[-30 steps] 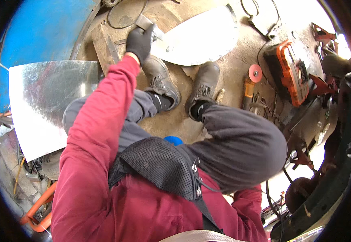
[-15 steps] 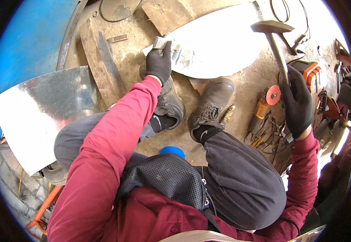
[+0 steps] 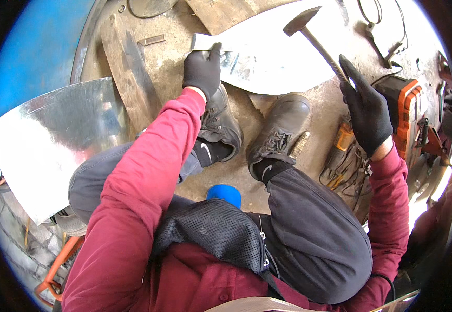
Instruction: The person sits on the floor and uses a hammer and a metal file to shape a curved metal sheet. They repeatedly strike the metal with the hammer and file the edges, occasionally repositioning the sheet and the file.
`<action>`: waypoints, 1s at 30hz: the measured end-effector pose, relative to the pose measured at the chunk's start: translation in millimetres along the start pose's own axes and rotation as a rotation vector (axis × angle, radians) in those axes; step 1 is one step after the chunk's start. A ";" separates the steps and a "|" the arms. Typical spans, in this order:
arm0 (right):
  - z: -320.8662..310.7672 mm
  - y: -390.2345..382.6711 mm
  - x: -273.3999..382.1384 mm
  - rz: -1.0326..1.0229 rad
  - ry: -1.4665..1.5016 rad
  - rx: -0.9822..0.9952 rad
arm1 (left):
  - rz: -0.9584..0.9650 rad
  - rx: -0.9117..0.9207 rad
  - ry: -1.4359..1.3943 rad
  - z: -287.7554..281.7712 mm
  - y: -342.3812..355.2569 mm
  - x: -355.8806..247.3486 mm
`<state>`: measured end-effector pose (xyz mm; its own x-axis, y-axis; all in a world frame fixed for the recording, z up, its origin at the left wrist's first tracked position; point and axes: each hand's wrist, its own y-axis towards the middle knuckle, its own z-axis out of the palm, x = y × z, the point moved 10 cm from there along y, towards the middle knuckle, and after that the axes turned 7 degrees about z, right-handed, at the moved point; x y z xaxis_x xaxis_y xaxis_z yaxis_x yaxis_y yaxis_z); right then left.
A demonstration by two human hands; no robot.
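Observation:
My left hand, in a black glove, is closed at the narrow left end of a shiny curved piece of sheet metal. A bright strip at that end sticks out just beyond the fingers. The sheet lies on the floor in front of my boots, its right side washed out by glare. My right hand, gloved too, grips the lower handle of a hammer, one finger stretched along past it. The hammer head is raised above the sheet's right half, apart from it as far as I can see.
A second metal sheet leans by my left leg, near a wooden plank and a blue surface. An angle grinder lies right of my right boot, beside an orange-and-black toolbox. Cables trail behind. A blue round object sits between my legs.
The hammer has swung leftward, its head now farther left and a little higher in view. My right hand has shifted left with it. My left hand stays nearly in place.

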<state>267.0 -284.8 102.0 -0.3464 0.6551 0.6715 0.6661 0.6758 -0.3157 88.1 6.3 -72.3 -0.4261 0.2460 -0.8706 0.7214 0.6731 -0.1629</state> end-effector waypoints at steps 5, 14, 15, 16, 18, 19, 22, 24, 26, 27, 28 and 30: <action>9.0 3.9 -17.4 0.129 -0.014 0.038 | 0.004 0.032 0.056 6.9 -11.3 -8.7; 15.3 -14.3 -62.2 0.308 0.035 0.030 | -0.048 0.018 -0.058 -15.4 -12.1 12.5; 17.0 -15.8 -70.2 0.343 0.052 0.044 | -0.046 0.017 -0.056 -17.2 -11.4 13.4; 17.1 -19.0 -80.1 0.385 0.062 0.057 | -0.049 0.028 -0.059 -15.5 -11.7 15.2; 14.0 -21.5 -89.1 0.316 -0.016 0.030 | -0.053 0.051 -0.067 -11.8 -11.2 15.8; 14.9 -22.2 -92.0 0.315 -0.018 0.032 | -0.016 0.044 -0.046 -13.2 -10.9 5.9; 18.9 -20.2 -86.7 0.300 0.009 0.050 | 0.010 0.034 -0.049 -13.4 -9.8 6.5; 22.8 -17.4 -75.0 0.328 0.018 0.079 | -0.014 0.033 -0.078 -11.4 -9.9 10.1; 24.5 -13.1 -61.8 0.398 0.012 0.119 | -0.024 0.036 -0.073 -8.0 -9.8 11.2; 25.5 -12.6 -60.5 0.341 0.099 0.073 | -0.023 0.041 -0.054 -5.8 -10.0 10.8; 25.8 -9.3 -55.0 0.315 0.088 0.077 | -0.020 0.044 -0.034 -3.6 -9.9 12.0; 28.0 -1.6 -36.4 0.262 0.067 0.085 | -0.039 0.031 -0.053 -0.4 -10.3 15.7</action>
<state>260.0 -300.3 59.3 -0.1233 0.7893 0.6015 0.6687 0.5139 -0.5374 73.7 3.5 -84.0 -0.4247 0.1822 -0.8868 0.7222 0.6589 -0.2105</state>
